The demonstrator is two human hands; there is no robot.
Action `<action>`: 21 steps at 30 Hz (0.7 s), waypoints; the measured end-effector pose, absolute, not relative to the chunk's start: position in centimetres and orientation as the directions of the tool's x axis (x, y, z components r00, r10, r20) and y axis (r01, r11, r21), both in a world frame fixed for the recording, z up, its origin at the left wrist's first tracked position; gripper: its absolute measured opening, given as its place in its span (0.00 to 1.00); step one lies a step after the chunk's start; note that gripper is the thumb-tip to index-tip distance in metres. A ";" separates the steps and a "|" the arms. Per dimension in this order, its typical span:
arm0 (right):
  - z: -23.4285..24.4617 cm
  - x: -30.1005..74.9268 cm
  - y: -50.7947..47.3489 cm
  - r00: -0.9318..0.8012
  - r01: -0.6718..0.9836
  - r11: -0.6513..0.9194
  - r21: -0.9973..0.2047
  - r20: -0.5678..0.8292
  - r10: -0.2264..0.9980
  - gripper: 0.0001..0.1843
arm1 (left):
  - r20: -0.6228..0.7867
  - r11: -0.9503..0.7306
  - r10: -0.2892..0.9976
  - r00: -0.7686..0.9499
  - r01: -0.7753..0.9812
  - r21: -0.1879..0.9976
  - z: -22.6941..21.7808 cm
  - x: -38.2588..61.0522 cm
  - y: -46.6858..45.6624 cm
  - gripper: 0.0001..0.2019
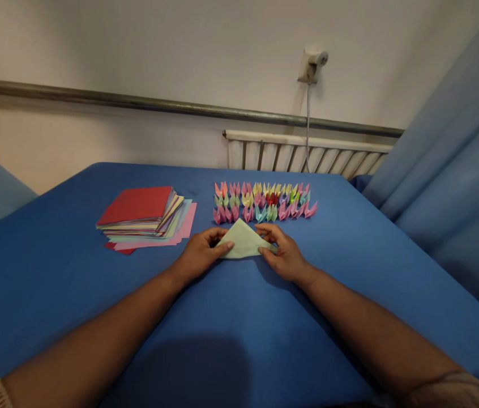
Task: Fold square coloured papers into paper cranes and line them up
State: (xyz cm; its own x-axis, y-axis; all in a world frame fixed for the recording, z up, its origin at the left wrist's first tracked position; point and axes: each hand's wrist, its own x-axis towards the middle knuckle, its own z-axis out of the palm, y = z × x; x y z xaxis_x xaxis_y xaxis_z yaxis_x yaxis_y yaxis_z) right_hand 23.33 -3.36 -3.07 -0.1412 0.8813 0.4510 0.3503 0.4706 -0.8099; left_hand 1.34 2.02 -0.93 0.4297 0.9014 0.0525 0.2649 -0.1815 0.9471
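Observation:
A pale green sheet of paper [243,241], folded into a triangle with its point away from me, is held between my hands just above the blue table. My left hand [205,249] pinches its left corner, thumb on top and fingers behind. At the right corner, my right hand [279,250] grips the paper the same way, with the thumb in front. Right beyond the triangle stand rows of small folded paper cranes [260,201] in pink, yellow, green, red and blue.
To the left lies a stack of coloured paper [137,207] with a red sheet on top. The blue-covered table [239,317] reaches back towards a wall with a metal rail [158,103], a radiator [282,153] and a plugged-in socket [308,65]. Blue curtains [447,187] hang at right.

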 end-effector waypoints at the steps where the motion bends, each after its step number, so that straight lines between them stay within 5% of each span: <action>1: -3.1 23.3 -3.3 -0.147 0.348 0.463 -0.816 0.440 0.886 0.26 | 0.054 -0.174 0.910 0.411 0.260 0.950 -0.7 1.4 1.9 0.18; 8: -3.1 23.3 -3.1 -0.128 0.332 0.349 -0.876 0.325 0.937 0.11 | 0.179 -0.374 0.882 0.437 0.415 0.830 0.2 1.5 0.7 0.13; 21: -2.9 23.2 -3.4 -0.126 0.412 0.352 -0.840 0.330 0.935 0.12 | 0.174 -0.497 0.820 0.546 0.527 0.689 0.2 1.3 0.5 0.16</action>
State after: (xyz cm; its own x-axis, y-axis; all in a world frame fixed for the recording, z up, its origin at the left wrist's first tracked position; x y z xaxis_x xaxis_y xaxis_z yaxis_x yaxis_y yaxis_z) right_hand 23.18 -3.39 -2.88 -0.1262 0.9355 0.3301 0.4118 0.3522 -0.8405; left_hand 1.34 0.54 0.19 0.5456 0.8198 0.1740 0.5272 -0.4971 0.6891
